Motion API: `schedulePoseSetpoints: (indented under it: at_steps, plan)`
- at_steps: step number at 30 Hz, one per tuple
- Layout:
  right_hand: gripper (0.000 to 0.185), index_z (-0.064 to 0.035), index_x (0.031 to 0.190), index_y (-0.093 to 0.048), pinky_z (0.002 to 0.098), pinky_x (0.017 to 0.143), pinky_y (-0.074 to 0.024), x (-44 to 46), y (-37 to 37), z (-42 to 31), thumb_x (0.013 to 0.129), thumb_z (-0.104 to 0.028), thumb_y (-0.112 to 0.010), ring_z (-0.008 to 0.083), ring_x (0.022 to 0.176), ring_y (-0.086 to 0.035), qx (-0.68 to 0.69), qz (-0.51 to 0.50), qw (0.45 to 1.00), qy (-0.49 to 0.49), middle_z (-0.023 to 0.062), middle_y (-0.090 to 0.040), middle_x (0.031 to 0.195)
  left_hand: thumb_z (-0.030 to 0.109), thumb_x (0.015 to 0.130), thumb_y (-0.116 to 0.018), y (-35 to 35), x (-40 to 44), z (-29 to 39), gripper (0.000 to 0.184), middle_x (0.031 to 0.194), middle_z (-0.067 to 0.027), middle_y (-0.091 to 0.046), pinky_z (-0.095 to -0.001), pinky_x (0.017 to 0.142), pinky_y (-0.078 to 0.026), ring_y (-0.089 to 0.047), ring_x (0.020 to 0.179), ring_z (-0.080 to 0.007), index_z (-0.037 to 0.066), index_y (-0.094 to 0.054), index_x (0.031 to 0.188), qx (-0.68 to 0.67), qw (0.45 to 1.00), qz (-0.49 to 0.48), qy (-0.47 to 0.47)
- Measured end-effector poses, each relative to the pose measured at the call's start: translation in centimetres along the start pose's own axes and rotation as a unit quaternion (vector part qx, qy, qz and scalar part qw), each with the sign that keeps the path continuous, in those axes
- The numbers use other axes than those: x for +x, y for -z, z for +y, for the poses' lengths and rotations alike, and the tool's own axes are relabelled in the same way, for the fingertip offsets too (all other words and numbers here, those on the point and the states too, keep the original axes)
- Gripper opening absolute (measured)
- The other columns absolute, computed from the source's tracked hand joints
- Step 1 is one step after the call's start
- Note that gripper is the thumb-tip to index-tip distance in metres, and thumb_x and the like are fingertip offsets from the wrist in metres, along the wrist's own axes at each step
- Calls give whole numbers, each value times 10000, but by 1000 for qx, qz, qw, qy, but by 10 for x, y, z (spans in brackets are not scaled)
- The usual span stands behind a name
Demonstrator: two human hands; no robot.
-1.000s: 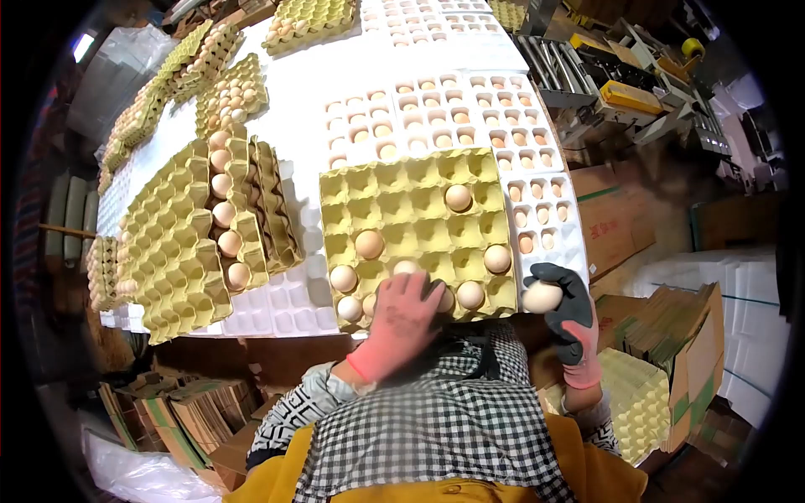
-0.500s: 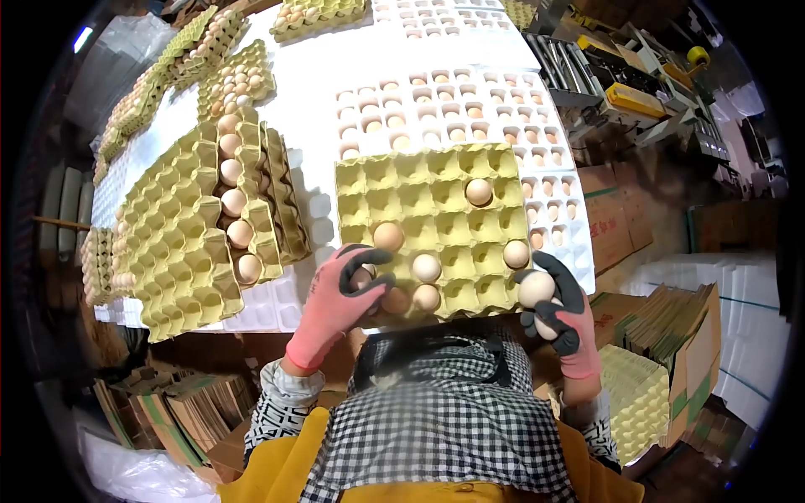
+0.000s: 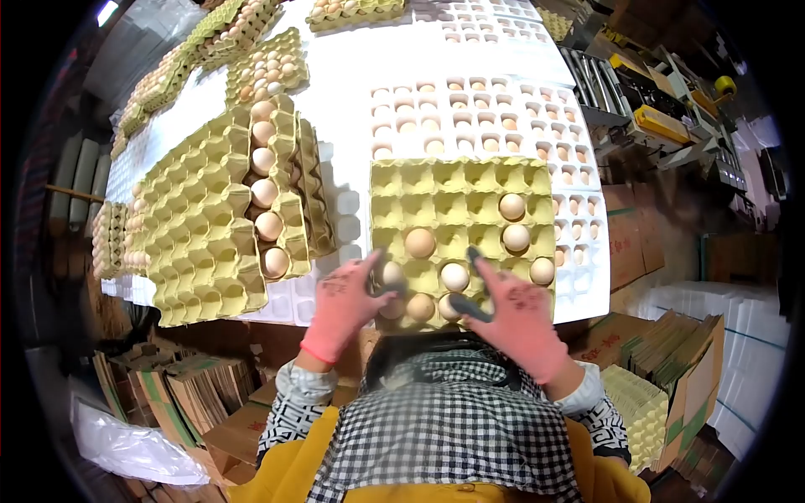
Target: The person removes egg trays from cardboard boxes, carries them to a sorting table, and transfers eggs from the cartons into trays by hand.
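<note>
A yellow-green egg tray [image 3: 449, 210] lies at the table's front edge with several eggs in its cups, mostly in the front rows. Over its front left corner, my left hand [image 3: 345, 300] has thumb and forefinger spread beside a pale egg [image 3: 392, 273]; I see no grip on it. Thumb and forefinger apart, my right hand [image 3: 516, 323] hovers above the tray's front right part, near an egg [image 3: 454, 277] in a cup. No egg shows in my right hand.
White plastic trays [image 3: 587, 201] with eggs lie behind and right of the egg tray. Leaning pulp trays [image 3: 205, 210] with an egg column [image 3: 265, 194] stand left. Further trays of eggs [image 3: 267, 71] lie back left. Cardboard [image 3: 172, 390] is below left; a roller conveyor [image 3: 597, 84] is back right.
My right hand has moved left over the tray and no longer shows the two eggs it held. Another egg sits on the tray's right side. My left hand's fingers have spread. The view has shifted.
</note>
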State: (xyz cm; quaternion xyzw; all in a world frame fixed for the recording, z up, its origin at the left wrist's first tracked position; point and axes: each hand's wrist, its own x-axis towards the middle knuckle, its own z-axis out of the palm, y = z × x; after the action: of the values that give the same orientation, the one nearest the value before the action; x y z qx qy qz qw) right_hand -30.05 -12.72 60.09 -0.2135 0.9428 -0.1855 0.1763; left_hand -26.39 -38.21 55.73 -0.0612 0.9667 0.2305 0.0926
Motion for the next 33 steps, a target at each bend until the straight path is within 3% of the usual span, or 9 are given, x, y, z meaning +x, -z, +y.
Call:
schedulePoseSetpoints:
  at_steps: [6,9,11,15,19,23,26,30,33]
  plan:
    - [474,-112,1253,-604,361,638,-501,15,-38,20,876,-399,-629,243,753,-666,-44,49,997,34,63,-686,869,223,760,-764,-1,-4,-17,574,1033,-126,-646,-369,762,-520,-650,916,-298,149,-579,1298,12,994,17,-111]
    - [327,-24,1185,-622,288,698,-530,3,-1,58,865,-89,-612,172,782,-681,631,-49,767,-107,88,-692,1045,111,768,-727,1,-16,-31,574,1148,-154,-648,-340,785,-527,-664,992,-267,114,-567,1320,-109,983,117,-87]
    - [471,-25,1295,-551,284,770,-536,-4,3,47,833,-41,-641,188,907,-666,589,2,801,-106,103,-652,1129,63,852,-657,4,-21,-26,468,1143,-98,-658,-283,792,-515,-634,960,-164,-7,-553,1303,-509,856,37,80]
    - [730,-75,1423,-434,338,865,-499,3,-14,15,845,-465,-650,224,1006,-633,60,-38,997,-15,163,-630,1092,237,955,-619,10,-6,8,392,991,-63,-662,-257,730,-490,-616,800,-123,-22,-596,1248,-498,863,51,60]
    - [638,-26,1391,-451,347,740,-518,29,-55,3,888,-392,-596,259,854,-656,-129,-30,988,74,124,-652,947,184,938,-613,-8,-1,14,352,1015,-69,-662,-278,779,-495,-618,876,-145,-26,-616,1221,-528,843,18,100]
    - [524,46,1319,-492,320,699,-500,31,-30,2,920,-292,-526,220,840,-647,-77,-7,993,94,92,-661,959,166,874,-666,4,-9,53,439,1040,-99,-669,-302,813,-515,-634,913,-162,-43,-592,1252,-547,831,-46,84]
    - [681,-50,1378,-491,389,903,-510,-34,-5,51,836,-402,-706,288,1133,-614,202,132,970,-11,157,-661,1169,146,821,-710,10,-11,94,511,1092,-99,-664,-329,874,-517,-635,1004,-189,-40,-572,1277,-509,852,-104,67]
    - [503,-48,1227,-597,377,832,-525,-76,-12,213,754,-111,-757,299,972,-679,281,409,832,-247,157,-694,1083,221,786,-725,-30,9,188,612,1183,-167,-633,-329,824,-533,-660,1009,-247,21,-519,1327,-189,922,-172,-292]
    - [511,-87,1189,-621,402,808,-523,-52,-45,305,723,-198,-799,345,981,-650,122,346,877,-311,152,-662,1109,326,807,-711,-115,22,271,620,1015,-151,-607,-373,733,-541,-659,901,-294,40,-489,1311,-9,894,-194,-404]
